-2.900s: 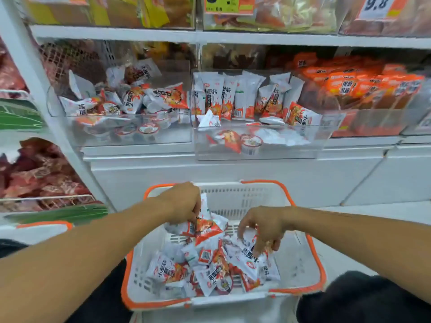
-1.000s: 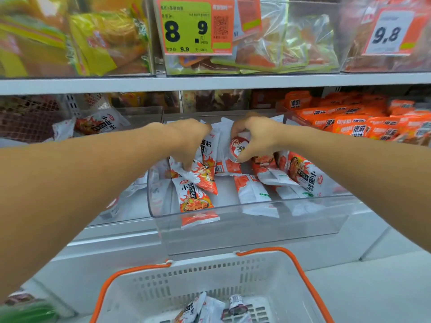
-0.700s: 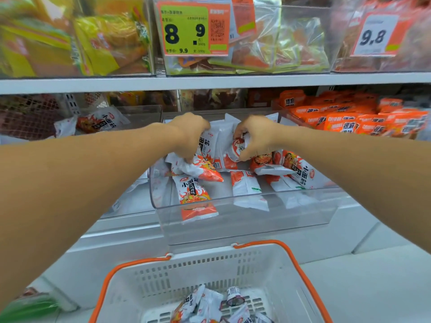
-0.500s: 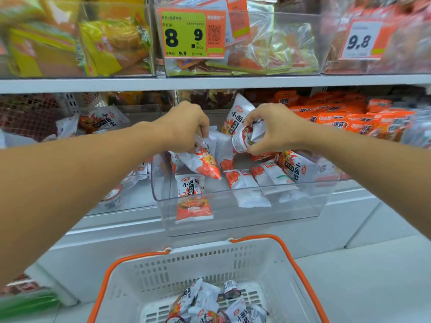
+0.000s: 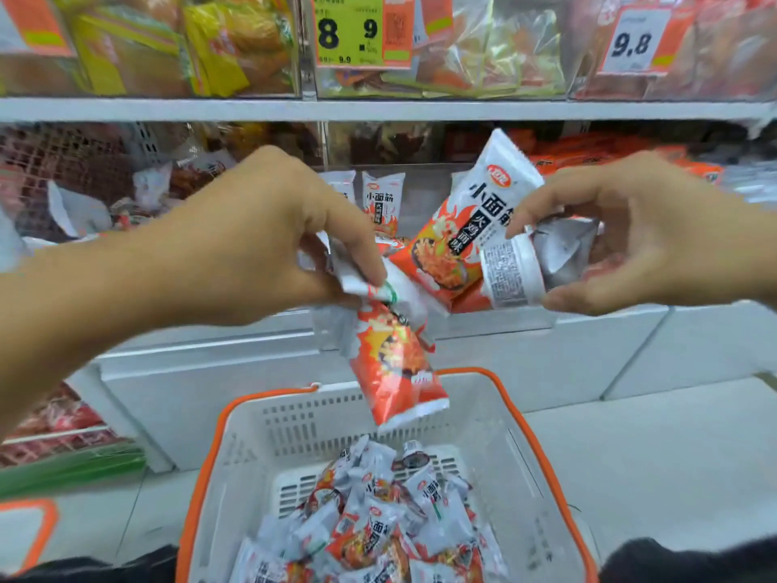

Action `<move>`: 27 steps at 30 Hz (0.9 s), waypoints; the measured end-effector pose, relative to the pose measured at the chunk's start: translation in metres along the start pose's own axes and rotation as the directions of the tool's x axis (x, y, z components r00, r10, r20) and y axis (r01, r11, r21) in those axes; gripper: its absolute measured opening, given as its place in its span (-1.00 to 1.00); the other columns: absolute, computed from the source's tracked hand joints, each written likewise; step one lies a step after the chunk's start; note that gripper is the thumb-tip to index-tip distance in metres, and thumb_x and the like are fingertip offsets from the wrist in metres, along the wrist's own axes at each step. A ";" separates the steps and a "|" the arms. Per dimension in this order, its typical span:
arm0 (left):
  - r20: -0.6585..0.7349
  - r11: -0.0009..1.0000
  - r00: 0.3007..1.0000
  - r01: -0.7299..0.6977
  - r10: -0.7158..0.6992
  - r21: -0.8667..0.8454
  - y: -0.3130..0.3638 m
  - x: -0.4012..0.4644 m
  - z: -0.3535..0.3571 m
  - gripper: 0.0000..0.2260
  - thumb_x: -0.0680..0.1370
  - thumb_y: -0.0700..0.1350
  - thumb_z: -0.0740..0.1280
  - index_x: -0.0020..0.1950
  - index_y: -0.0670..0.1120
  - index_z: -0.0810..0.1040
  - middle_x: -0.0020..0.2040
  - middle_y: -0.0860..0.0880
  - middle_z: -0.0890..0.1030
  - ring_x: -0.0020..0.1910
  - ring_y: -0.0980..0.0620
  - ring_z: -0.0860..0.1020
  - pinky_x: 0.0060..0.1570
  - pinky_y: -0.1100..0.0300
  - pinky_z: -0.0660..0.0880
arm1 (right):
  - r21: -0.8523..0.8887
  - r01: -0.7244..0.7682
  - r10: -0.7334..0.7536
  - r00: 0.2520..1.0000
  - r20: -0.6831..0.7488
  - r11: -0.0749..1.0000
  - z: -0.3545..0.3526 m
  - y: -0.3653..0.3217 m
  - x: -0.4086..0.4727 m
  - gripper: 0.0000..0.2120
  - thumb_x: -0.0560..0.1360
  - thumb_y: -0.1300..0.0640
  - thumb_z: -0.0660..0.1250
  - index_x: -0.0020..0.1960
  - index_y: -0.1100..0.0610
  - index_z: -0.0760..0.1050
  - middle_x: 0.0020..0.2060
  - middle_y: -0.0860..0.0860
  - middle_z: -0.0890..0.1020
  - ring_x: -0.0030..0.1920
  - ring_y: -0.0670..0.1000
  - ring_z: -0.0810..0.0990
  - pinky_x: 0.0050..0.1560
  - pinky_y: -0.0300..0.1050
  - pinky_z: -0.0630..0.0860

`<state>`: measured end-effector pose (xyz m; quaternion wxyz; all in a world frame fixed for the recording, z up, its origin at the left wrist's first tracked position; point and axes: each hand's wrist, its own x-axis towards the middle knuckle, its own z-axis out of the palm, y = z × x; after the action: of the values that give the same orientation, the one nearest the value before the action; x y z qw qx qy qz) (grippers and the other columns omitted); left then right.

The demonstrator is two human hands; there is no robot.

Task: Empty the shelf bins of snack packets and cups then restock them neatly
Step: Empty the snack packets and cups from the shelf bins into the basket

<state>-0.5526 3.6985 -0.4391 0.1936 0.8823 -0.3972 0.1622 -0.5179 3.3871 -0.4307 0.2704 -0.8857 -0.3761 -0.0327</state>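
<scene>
My left hand (image 5: 269, 246) grips a bunch of white-and-orange snack packets; one packet (image 5: 393, 363) hangs down from it above the basket. My right hand (image 5: 630, 233) holds a small white cup (image 5: 511, 275) together with a larger snack packet (image 5: 466, 220) and a crumpled silver packet. Both hands are in front of the clear shelf bin (image 5: 504, 321), where two upright packets (image 5: 380, 195) show at its back. Below stands a white basket with an orange rim (image 5: 542, 418), holding several packets and a cup (image 5: 414, 458).
A neighbouring clear bin at the left holds loose packets (image 5: 147, 187). Orange packets (image 5: 588, 155) fill the bin on the right. The shelf above carries bagged snacks and price tags (image 5: 357, 29). A second orange-rimmed basket corner (image 5: 29, 528) shows at bottom left.
Both hands have pulled back out of the clear bin towards me, carrying packets and the cup, and are now over the basket. The view has tilted down.
</scene>
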 end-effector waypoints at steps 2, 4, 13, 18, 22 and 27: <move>0.040 0.996 0.998 -0.045 0.048 -0.076 0.000 -0.017 0.015 -0.92 0.42 -0.04 0.58 -0.13 0.08 0.73 -0.19 0.11 0.71 -0.23 0.13 0.68 -0.15 0.09 0.61 | -0.003 0.021 -0.021 0.997 0.076 1.000 0.010 -0.004 -0.011 -0.52 0.17 -0.09 0.53 0.07 -0.05 0.61 -0.05 -0.07 0.65 -0.07 0.00 0.66 -0.06 -0.01 0.63; 0.053 0.987 0.996 -0.066 0.075 -0.149 -0.003 -0.031 0.033 -0.87 0.40 -0.12 0.56 -0.12 0.08 0.70 -0.18 0.12 0.70 -0.22 0.10 0.68 -0.16 0.06 0.61 | -0.120 0.086 -0.068 0.987 0.149 0.989 0.024 -0.012 -0.018 -0.54 0.17 -0.10 0.52 0.06 -0.10 0.60 -0.06 -0.19 0.60 -0.04 -0.12 0.61 -0.09 -0.37 0.50; 0.480 0.982 0.860 -0.120 0.175 -0.143 -0.013 -0.076 0.127 -0.66 0.26 -0.34 0.33 -0.10 0.01 0.68 -0.19 0.06 0.67 -0.15 0.03 0.64 -0.16 0.13 0.57 | -0.266 0.148 0.039 0.807 0.590 0.953 0.118 -0.006 -0.018 -0.52 0.22 -0.13 0.53 0.07 -0.09 0.46 -0.06 -0.16 0.42 -0.05 -0.13 0.39 -0.02 -0.15 0.46; 0.723 0.995 0.689 0.098 -0.048 -0.027 -0.032 -0.092 0.168 -0.66 0.31 -0.43 0.31 -0.10 -0.08 0.70 -0.15 0.00 0.70 -0.16 0.06 0.64 -0.13 0.20 0.53 | -0.234 0.108 0.117 0.624 0.773 0.966 0.181 0.018 -0.020 -0.52 0.20 -0.07 0.55 0.06 0.07 0.58 -0.08 0.04 0.60 -0.06 0.08 0.55 -0.03 0.00 0.55; 0.749 0.988 0.645 0.121 -0.154 0.098 -0.043 -0.092 0.178 -0.75 0.47 -0.33 0.36 0.03 -0.03 0.67 0.00 0.04 0.68 -0.04 0.07 0.61 -0.05 0.23 0.48 | -0.251 0.099 0.150 0.578 0.802 0.963 0.206 0.037 -0.014 -0.53 0.24 -0.09 0.58 0.07 0.07 0.57 -0.05 0.04 0.59 -0.04 0.08 0.55 -0.02 0.03 0.56; 0.723 0.975 0.659 0.083 -0.208 0.204 -0.047 -0.086 0.179 -0.73 0.58 -0.14 0.33 0.26 0.08 0.56 0.21 0.04 0.60 0.18 0.00 0.55 0.21 0.03 0.47 | -0.262 0.027 0.193 0.606 0.771 0.965 0.207 0.050 -0.006 -0.41 0.33 -0.09 0.57 0.29 0.04 0.50 0.07 -0.04 0.50 0.07 0.01 0.50 0.10 -0.04 0.52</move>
<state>-0.5473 3.6982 -0.6432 -0.0400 0.9131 -0.3556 -0.1955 -0.5180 3.4588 -0.6313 -0.0347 -0.8517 -0.4077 0.3275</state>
